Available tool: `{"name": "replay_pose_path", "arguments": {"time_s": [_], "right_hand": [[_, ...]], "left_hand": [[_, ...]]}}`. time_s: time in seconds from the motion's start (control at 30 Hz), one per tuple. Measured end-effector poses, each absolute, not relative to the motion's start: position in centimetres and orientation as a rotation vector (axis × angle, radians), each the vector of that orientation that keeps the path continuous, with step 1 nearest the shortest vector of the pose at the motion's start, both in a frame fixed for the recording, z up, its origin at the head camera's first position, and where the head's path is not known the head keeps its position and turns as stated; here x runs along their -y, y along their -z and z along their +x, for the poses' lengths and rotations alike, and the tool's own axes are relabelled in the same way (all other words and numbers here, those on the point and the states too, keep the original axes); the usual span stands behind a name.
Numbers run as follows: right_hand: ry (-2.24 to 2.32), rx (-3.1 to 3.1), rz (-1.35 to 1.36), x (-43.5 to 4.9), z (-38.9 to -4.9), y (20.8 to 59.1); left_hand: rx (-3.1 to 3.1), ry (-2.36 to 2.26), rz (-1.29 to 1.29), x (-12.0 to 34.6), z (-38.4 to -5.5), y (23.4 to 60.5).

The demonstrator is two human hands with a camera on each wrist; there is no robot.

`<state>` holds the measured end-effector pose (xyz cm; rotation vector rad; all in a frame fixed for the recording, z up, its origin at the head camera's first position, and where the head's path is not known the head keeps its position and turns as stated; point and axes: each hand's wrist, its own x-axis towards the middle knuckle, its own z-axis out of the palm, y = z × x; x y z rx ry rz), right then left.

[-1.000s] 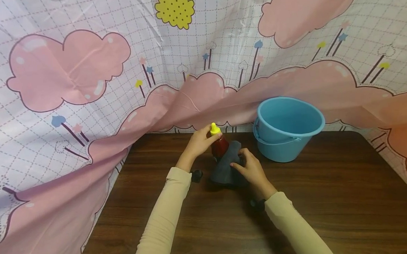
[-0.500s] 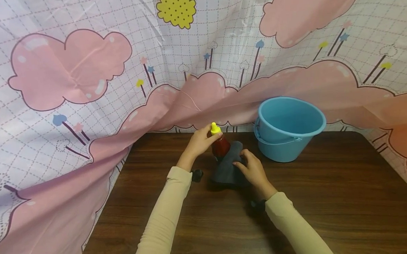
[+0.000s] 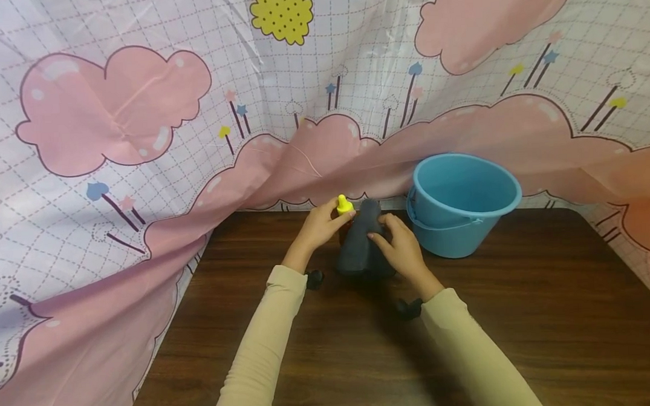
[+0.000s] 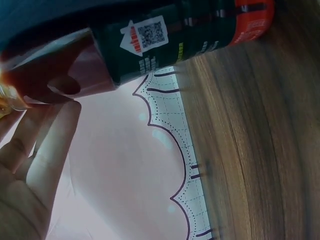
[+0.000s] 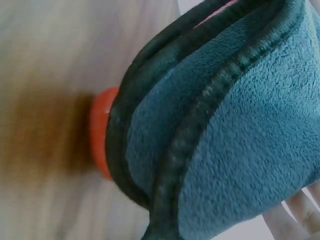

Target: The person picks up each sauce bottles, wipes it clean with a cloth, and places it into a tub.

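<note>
A sauce bottle with a yellow cap [image 3: 344,206] stands on the table, its neck held by my left hand [image 3: 316,230]. The left wrist view shows the red sauce and a dark green label [image 4: 172,37] with a printed code. My right hand [image 3: 406,251] grips a grey cloth [image 3: 360,250] that hangs over the bottle's near side. Most of the bottle's body is hidden behind it in the head view. Seen from the right wrist, the folded cloth [image 5: 245,135] has dark edging, and the bottle's red base [image 5: 101,132] peeks out past it.
A light blue bucket [image 3: 450,237] with its handle down stands to the right of the hands. Behind the dark wooden table [image 3: 321,360] hangs a curtain [image 3: 334,154] printed with pink clouds, close along the back edge.
My right hand has moved the cloth away from me and up along the bottle, so it now covers more of it. My left hand stays at the bottle's neck.
</note>
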<state>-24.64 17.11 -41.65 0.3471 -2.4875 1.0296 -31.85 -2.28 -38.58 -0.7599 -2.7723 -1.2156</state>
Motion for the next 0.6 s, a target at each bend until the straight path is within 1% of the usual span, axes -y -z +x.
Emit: {"name": "replay_pose_path", "arguments": {"time_s": [0.23,0.6], "right_hand": [[-1.037,2.566,0.348,-16.6,-25.1,40.1],[-1.054,2.623,0.304,-16.6,-25.3,40.7]], "left_hand": [[2.795,1.249,-0.769,2.3,-31.7,38.6],[2.783,1.208,-0.776,2.4,-31.7,38.6]]}}
